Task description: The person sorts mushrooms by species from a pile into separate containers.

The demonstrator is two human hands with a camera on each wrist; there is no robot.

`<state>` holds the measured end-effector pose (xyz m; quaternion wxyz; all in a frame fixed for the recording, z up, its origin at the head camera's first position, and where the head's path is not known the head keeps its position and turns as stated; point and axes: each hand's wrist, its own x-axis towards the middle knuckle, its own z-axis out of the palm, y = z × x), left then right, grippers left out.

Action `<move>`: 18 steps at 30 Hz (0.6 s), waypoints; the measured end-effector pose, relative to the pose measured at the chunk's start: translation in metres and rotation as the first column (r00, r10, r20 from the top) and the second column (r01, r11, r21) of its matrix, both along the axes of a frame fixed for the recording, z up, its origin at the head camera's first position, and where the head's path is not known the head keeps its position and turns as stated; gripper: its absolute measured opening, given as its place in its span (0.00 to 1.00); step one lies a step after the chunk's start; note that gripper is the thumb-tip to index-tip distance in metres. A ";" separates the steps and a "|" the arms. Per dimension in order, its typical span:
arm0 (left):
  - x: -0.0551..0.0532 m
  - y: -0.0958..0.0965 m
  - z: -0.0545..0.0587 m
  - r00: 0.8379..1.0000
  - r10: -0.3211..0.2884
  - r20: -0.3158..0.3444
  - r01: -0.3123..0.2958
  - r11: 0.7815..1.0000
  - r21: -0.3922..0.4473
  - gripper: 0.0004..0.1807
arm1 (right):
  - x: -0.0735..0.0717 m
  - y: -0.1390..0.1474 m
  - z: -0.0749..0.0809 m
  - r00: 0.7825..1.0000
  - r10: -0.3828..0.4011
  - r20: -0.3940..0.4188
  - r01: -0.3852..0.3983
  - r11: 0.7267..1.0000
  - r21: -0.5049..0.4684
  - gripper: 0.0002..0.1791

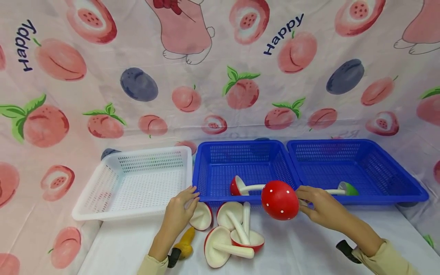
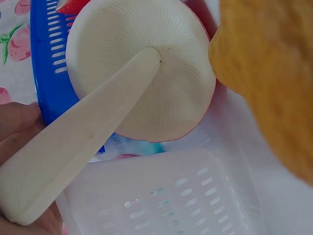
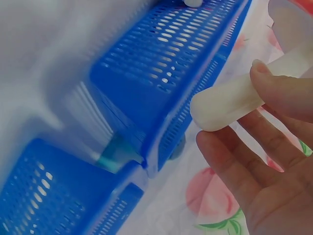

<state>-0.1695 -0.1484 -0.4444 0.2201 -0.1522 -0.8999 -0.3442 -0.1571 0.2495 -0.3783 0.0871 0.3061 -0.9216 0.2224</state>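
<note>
My right hand [image 1: 317,204] pinches the pale stem of a red toy mushroom [image 1: 280,200] between thumb and fingers [image 3: 281,90]. Its white-dotted cap hangs by the front rim of the middle blue basket [image 1: 223,198]. My left hand [image 1: 179,210] is at that basket's front left corner, its fingertips by the rim. Close under this hand lies another red-edged mushroom [image 2: 142,93], its stem crossing in front of the palm in the left wrist view. Several more red mushrooms [image 1: 217,250] lie piled on the cloth. One red mushroom [image 1: 237,186] is inside the middle basket.
A white basket [image 1: 86,208] stands on the left. The right blue basket [image 1: 409,196] holds a green-capped mushroom [image 1: 350,188]. A yellow-brown mushroom [image 1: 185,244] lies beside my left wrist. Behind the baskets hangs a fruit-patterned cloth [image 1: 206,84].
</note>
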 end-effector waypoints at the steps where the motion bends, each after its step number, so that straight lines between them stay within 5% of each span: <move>1: 0.000 0.000 0.000 1.000 0.000 0.000 0.000 1.000 0.000 0.08 | -0.002 0.000 0.002 1.000 0.006 -0.011 -0.006 1.000 -0.005 0.15; 13: 0.000 0.001 0.001 1.000 -0.012 0.007 0.012 1.000 0.005 0.09 | -0.025 -0.004 0.008 0.994 0.064 -0.087 -0.070 0.995 -0.065 0.15; 18: 0.000 0.000 0.002 1.000 -0.007 0.010 0.007 1.000 0.002 0.09 | -0.034 -0.009 0.011 0.998 0.042 -0.048 -0.045 0.997 -0.061 0.12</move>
